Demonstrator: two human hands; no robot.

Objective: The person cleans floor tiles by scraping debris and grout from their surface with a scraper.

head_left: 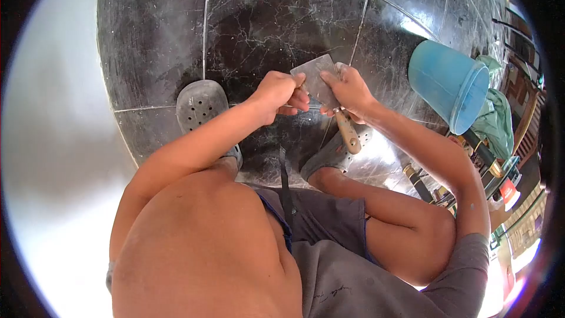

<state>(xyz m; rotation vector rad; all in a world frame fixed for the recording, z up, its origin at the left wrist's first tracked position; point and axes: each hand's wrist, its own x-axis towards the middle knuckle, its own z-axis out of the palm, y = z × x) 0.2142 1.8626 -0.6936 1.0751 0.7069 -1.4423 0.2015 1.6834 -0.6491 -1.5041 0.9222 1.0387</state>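
Note:
Between my hands is a putty knife (316,78) with a flat grey metal blade and a wooden handle that points down toward my right shoe. My left hand (279,95) pinches the blade's left edge between thumb and fingers. On the other side, my right hand (351,93) is closed around the blade near the handle, its thumb lying on the flat face. Some fingers of my right hand are hidden behind the blade. The tool is held above the dark tiles, between my grey clogs (202,105).
Dark, veined floor tiles (265,17) with pale grout lines spread ahead. A blue bucket (441,79) lies tipped at the right, beside a green plastic bag (495,123) and assorted clutter. A pale wall (56,112) runs along the left. My bent knees are close below my hands.

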